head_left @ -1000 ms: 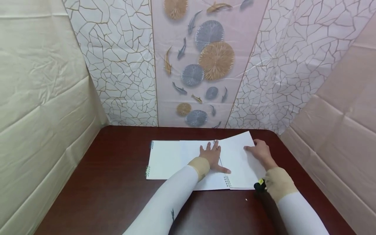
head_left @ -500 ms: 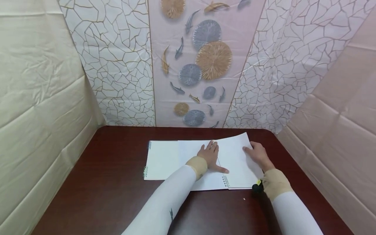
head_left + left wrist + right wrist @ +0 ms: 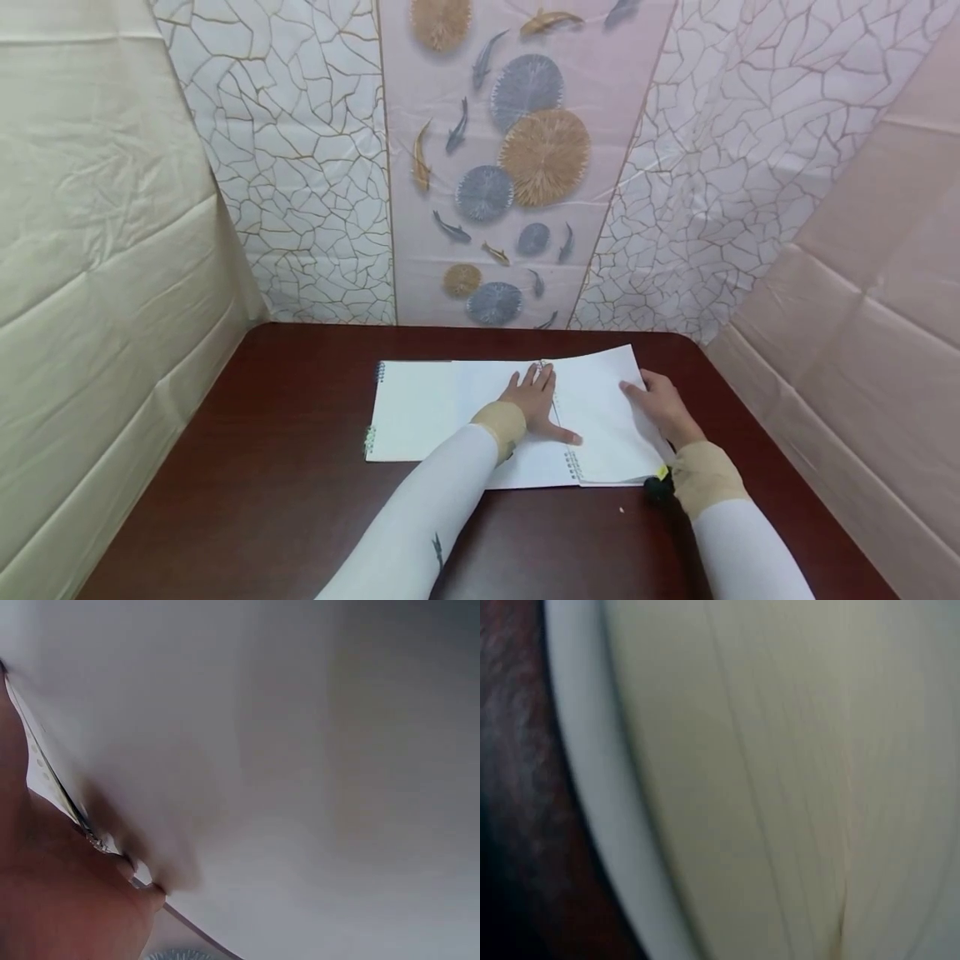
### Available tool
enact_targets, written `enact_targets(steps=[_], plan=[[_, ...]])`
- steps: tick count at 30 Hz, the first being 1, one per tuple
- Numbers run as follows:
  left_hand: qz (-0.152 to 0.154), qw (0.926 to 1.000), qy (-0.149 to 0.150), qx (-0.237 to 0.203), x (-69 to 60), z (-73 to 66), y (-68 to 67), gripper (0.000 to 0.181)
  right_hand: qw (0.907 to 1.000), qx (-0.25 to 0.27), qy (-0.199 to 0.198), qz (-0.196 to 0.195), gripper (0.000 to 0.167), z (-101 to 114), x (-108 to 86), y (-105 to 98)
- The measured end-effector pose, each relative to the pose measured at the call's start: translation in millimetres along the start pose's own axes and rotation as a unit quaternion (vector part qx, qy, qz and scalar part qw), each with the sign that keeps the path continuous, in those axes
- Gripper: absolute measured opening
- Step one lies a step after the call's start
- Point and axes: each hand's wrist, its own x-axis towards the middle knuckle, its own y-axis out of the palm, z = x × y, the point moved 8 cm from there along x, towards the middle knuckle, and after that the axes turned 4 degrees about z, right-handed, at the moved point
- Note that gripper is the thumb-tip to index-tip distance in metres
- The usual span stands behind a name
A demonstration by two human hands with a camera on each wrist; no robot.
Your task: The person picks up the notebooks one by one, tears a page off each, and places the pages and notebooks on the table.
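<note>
A spiral-bound notebook (image 3: 600, 425) lies open on the table, its wire binding (image 3: 573, 465) running down the middle of its spread. My left hand (image 3: 529, 410) rests with fingers spread across the left page, beside the binding, and its thumb reaches onto the right page. In the left wrist view that hand (image 3: 75, 885) lies along a broad white page (image 3: 300, 787). My right hand (image 3: 664, 410) pinches the right edge of the right-hand paper, thumb on top and other fingers mostly hidden. Blurred page edges (image 3: 742, 787) fill the right wrist view.
More white paper (image 3: 412, 408) extends to the left, with spiral rings (image 3: 371, 439) at its left edge. Everything lies on a dark red-brown table (image 3: 247, 467). A patterned cloth wall (image 3: 487, 167) stands behind, with beige cloth (image 3: 112, 250) at the sides. A small white speck (image 3: 621, 510) lies in front.
The raised top right corner of the page has dropped slightly, and my right hand has shifted a little with it. My left hand stays on the notebook.
</note>
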Motion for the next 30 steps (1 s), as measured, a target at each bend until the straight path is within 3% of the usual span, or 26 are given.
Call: enact_targets(steps=[10,21,30], plan=[[0.000,1.0000,0.002,-0.008,-2.6,1.2,0.4,0.144,0.9976,0.044,0.048,0.020,0.067,-14.9,0.3,5.6],[0.000,1.0000,0.003,-0.002,-2.3,-1.2,-2.3,0.143,0.9975,0.064,0.022,0.020,0.064,-15.1,-0.1,3.7],[0.012,0.9998,0.000,-0.013,-24.9,-4.7,-16.9,0.138,0.9962,0.081,0.025,0.018,0.065,-22.9,-0.5,5.9]])
